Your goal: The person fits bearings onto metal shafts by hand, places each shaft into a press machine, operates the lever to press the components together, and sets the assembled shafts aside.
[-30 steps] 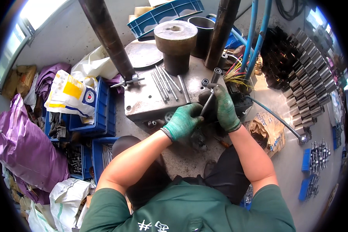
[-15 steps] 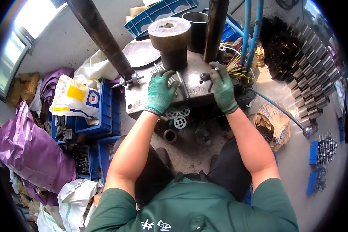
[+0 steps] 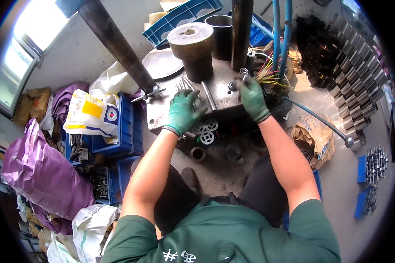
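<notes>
My left hand (image 3: 183, 111), in a green glove, is over the front left of a steel machine plate (image 3: 162, 107). Its fingers are bent and smeared by motion, so whether they hold anything is unclear. Thin metal pins (image 3: 186, 83) lie just beyond it, and a longer metal rod (image 3: 209, 96) rests to its right. My gloved right hand (image 3: 253, 101) is curled over the plate's right side, its fingertips drawn together on something blurred. Close by its fingertips sits a small dark ring (image 3: 231, 86). A small round bearing-like part (image 3: 244, 71) shows just beyond that hand.
A thick flanged steel ram (image 3: 191, 41) and two dark columns (image 3: 118, 44) (image 3: 241, 35) rise from the plate. Blue hoses (image 3: 286, 44) and coloured wires (image 3: 271, 75) run at the right. White slotted discs (image 3: 207, 137) sit below the plate's front edge. Blue crates (image 3: 131, 127) and sacks crowd the left.
My left hand has drawn slightly back toward me from the pins. My right hand has also shifted a little nearer, uncovering the bearing-like part. The whole view has moved slightly.
</notes>
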Tool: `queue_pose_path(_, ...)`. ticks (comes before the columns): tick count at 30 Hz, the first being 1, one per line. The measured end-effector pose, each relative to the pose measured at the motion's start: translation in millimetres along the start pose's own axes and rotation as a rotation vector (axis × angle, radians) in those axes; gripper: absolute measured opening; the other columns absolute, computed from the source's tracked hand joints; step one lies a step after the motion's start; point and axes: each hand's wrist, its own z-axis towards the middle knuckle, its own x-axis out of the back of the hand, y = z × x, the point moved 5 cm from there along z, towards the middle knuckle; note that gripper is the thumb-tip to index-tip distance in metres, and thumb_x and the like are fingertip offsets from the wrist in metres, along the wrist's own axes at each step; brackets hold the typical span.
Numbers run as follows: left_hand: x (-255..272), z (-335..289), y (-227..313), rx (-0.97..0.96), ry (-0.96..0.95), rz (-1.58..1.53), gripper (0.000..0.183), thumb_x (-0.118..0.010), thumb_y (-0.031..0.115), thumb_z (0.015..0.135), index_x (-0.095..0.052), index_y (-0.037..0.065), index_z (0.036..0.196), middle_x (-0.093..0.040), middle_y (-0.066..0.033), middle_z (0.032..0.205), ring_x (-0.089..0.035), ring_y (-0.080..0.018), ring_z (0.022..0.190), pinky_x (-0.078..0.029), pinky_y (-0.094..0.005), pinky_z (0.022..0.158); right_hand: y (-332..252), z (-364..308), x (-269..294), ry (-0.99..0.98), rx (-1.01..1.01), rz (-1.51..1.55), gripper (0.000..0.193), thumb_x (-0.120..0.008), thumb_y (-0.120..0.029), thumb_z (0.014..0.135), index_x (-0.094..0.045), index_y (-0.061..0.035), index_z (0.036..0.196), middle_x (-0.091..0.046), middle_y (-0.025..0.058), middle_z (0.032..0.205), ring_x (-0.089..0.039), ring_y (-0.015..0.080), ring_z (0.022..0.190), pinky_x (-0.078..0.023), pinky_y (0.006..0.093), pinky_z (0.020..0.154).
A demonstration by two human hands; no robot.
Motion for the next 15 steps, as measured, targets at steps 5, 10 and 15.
queue_pose_path(5,2.7,-9.7,-1.7,-0.056,-0.086,0.150,0.084,-0.085,0.045,0.079,-0.056,0.010,0.149,-0.050,-0.0219,0.153,-0.048,-0.0427,0.140,-0.041,-0.0515,0.118,8.5,2.6,-12.9,0.058,-0.030,-0.053,0.015,-0.065,-0.012,0.103,-0.067,0.0004,0.111,-0.068,0.0036,0.088,-0.064,0.0120,0.082,-0.054,0.0299,0.079)
queue_pose_path(10,-26.5,2.2,-20.6,-0.029,-0.046,0.140,0.067,-0.073,0.043,0.093,-0.056,0.012,0.149,-0.053,-0.0198,0.152,-0.052,-0.0379,0.139,-0.043,-0.0517,0.115,4.9,-5.9,4.9,0.052,0.064,-0.128,0.016,-0.066,-0.014,0.103,-0.068,-0.0044,0.115,-0.070,0.0057,0.086,-0.064,0.0143,0.076,-0.053,0.0341,0.069)
queue_pose_path(15,-21.9,4.8,-32.1,-0.120,0.026,0.161,0.053,-0.067,0.035,0.096,-0.062,0.011,0.144,-0.055,-0.0232,0.147,-0.052,-0.0428,0.134,-0.043,-0.0521,0.112,-58.8,-28.4,17.2,-0.230,0.476,-0.667,0.020,-0.070,-0.018,0.097,-0.069,-0.0020,0.109,-0.068,0.0152,0.089,-0.070,0.0288,0.080,-0.056,0.0389,0.072)
